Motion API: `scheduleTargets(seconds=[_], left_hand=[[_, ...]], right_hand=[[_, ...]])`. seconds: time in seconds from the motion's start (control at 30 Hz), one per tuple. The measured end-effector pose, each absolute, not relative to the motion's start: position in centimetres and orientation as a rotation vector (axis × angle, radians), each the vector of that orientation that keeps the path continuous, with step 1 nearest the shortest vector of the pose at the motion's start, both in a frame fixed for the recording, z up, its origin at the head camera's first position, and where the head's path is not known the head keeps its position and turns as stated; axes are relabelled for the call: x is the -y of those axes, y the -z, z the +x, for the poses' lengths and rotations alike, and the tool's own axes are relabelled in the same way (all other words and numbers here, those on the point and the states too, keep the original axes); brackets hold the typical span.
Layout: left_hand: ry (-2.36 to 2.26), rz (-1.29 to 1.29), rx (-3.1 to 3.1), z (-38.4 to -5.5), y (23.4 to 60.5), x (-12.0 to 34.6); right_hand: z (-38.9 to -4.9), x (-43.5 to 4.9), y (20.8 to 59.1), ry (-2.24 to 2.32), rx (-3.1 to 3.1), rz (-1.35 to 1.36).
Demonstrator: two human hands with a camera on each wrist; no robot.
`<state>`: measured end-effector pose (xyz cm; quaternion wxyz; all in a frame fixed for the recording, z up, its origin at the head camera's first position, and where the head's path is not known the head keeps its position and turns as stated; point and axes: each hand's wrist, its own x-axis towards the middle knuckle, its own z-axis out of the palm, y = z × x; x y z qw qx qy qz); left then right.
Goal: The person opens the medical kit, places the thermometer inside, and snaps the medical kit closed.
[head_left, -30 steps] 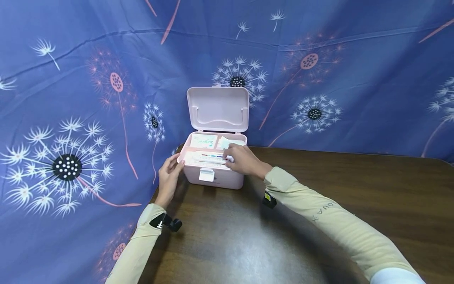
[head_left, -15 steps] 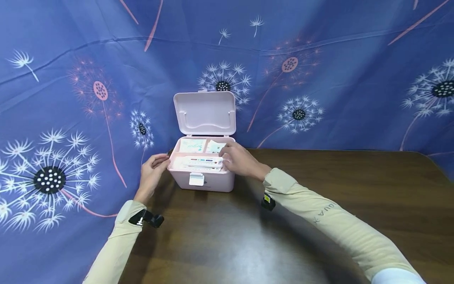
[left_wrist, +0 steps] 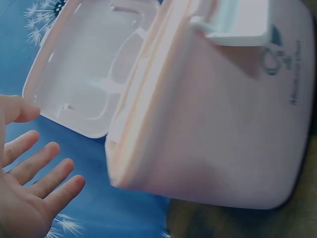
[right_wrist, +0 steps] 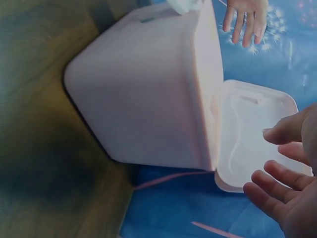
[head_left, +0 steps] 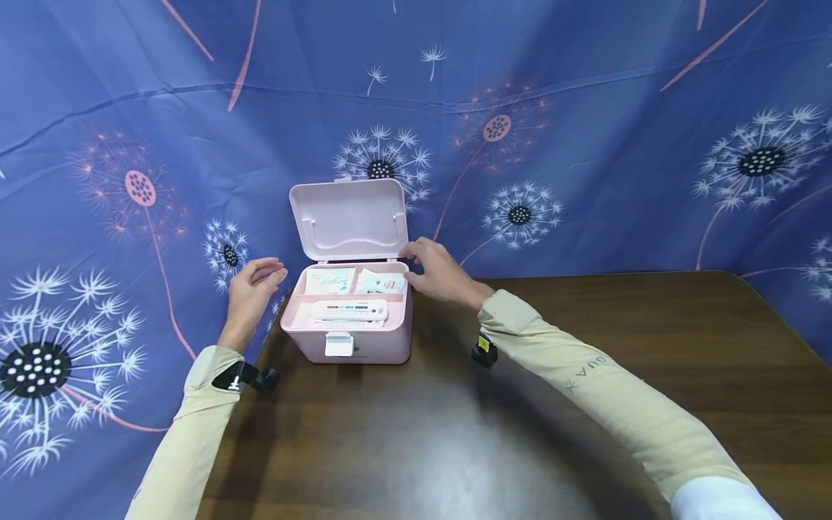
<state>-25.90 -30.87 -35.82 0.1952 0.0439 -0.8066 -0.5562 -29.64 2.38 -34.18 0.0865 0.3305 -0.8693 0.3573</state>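
A pink storage box stands on the table with its lid raised at the back. Inside its front compartment lies a white thermometer-like stick with coloured marks. Behind it, a packet printed "Surgical" and a white packet fill two smaller compartments. My left hand hovers to the left of the box, fingers apart from it and holding nothing. On the other side my right hand is near the lid's right hinge; in the right wrist view its fingers are spread and hold nothing.
The brown wooden table stretches to the right and front of the box. A blue dandelion-print cloth hangs close behind the lid and along the left side. A white latch sits on the box's front.
The right hand has left the stick in the front compartment and moved back toward the lid. The left hand has come off the box's left rim. The head view has shifted right.
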Motion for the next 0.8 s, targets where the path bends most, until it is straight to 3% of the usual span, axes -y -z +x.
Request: scheduleTargets(seconds=[0.4,0.8], left_hand=[[1.69,-0.018,2.196,-28.9,33.8,31.1],[1.614,0.01,2.18,-32.3,31.8,30.5]], right_hand=[[-32.3,-2.0,32.5,-1.157,2.521,0.901],[-34.9,-1.5,30.8,-1.219,2.498,0.794]])
